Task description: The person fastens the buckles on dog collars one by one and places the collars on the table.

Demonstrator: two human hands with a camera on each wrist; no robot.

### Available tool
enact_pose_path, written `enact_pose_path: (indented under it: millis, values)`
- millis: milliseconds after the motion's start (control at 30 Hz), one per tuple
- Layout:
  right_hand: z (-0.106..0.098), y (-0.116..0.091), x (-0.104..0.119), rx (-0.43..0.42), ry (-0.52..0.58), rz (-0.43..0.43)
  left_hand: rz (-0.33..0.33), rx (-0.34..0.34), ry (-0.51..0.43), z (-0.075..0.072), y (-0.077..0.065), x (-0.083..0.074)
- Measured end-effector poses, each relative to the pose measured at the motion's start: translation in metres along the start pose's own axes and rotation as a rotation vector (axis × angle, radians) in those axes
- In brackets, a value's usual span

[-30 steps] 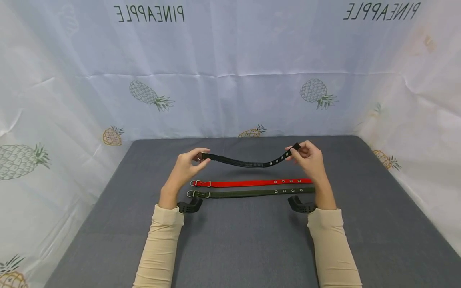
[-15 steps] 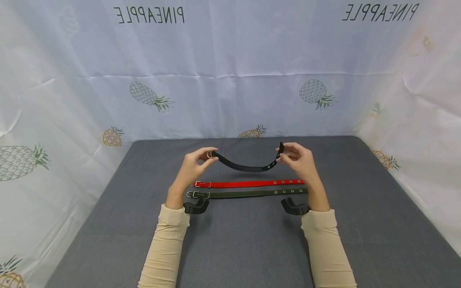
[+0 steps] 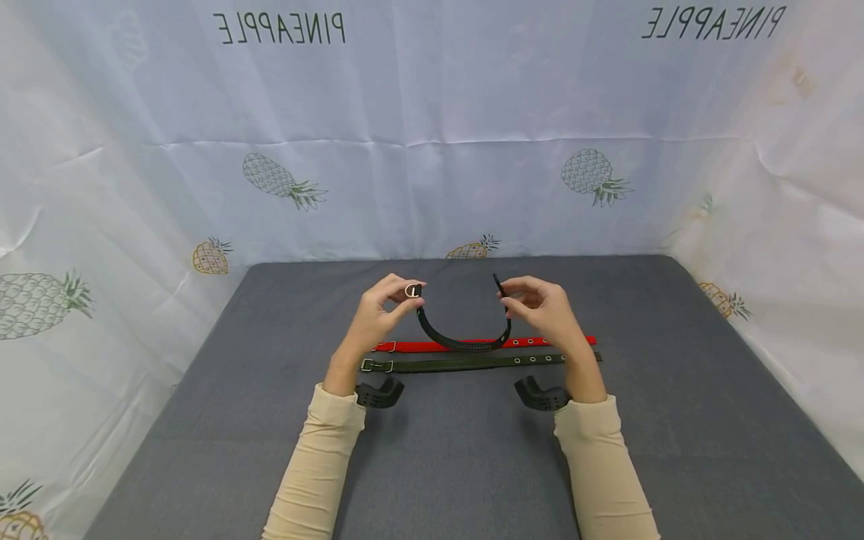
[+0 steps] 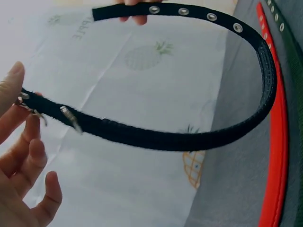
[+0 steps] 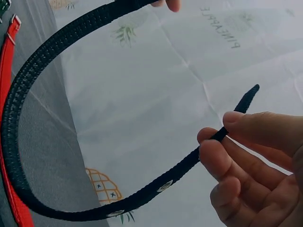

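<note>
A black pet collar (image 3: 466,346) hangs in a U between my two hands, above the table. My left hand (image 3: 378,307) pinches its buckle end, where a metal D-ring (image 3: 412,291) shows. Near the plain tip, my right hand (image 3: 550,309) pinches the strap between thumb and fingers. Metal eyelets (image 4: 211,17) line that end in the left wrist view. A padded, stitched stretch (image 5: 47,49) forms the bend in the right wrist view. Behind the hanging loop in the head view, a red collar (image 3: 432,346) lies flat, partly covered by it.
A dark green collar (image 3: 445,365) lies parallel to the red one, on its near side. Both rest on a grey cloth-covered table (image 3: 459,465). A white curtain (image 3: 432,90) with pineapple prints rises behind the table and along both sides.
Both hands have come closer together and slightly nearer to me. The black collar has gone from a shallow sag to a deep U, its plain tip now pointing up.
</note>
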State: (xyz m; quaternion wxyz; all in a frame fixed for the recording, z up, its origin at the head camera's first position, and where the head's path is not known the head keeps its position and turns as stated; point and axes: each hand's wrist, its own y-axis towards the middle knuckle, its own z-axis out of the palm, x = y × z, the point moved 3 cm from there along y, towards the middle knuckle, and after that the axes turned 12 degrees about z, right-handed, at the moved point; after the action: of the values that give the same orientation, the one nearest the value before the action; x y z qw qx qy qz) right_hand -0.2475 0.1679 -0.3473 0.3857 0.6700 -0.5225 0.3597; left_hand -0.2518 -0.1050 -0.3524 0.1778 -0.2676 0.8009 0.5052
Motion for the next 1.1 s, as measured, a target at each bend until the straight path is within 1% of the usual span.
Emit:
enact_pose_path:
  millis: [167,267,367,500,567,700,800,900,967,1100]
  values:
    - [0.004,-0.003,0.006,-0.014,-0.116,-0.001,0.010,-0.003,-0.047,0.006,-0.002,-0.004]
    - [0.007,-0.006,0.010,-0.020,-0.129,-0.004,0.006,-0.001,-0.104,0.010,-0.004,-0.007]
    - [0.010,-0.007,0.013,-0.031,-0.113,-0.013,-0.011,-0.022,-0.243,0.016,-0.006,-0.008]
    - [0.016,-0.009,0.013,-0.024,-0.073,-0.017,-0.024,-0.081,-0.440,0.023,-0.010,-0.009]
    - [0.018,-0.010,0.014,-0.006,-0.046,-0.027,-0.027,-0.111,-0.508,0.026,-0.011,-0.011]
    - [0.023,-0.011,0.016,0.033,0.026,-0.045,-0.040,-0.153,-0.612,0.031,-0.014,-0.015]
    - [0.025,-0.012,0.017,0.035,0.085,-0.062,-0.041,-0.169,-0.641,0.034,-0.015,-0.018]
    - [0.028,-0.013,0.018,0.041,0.125,-0.073,-0.027,-0.178,-0.624,0.037,-0.015,-0.020]
    - [0.030,-0.013,0.019,0.048,0.128,-0.074,-0.010,-0.179,-0.609,0.039,-0.016,-0.021]
    - [0.035,-0.016,0.021,0.067,0.125,-0.062,-0.012,-0.202,-0.584,0.039,-0.018,-0.022]
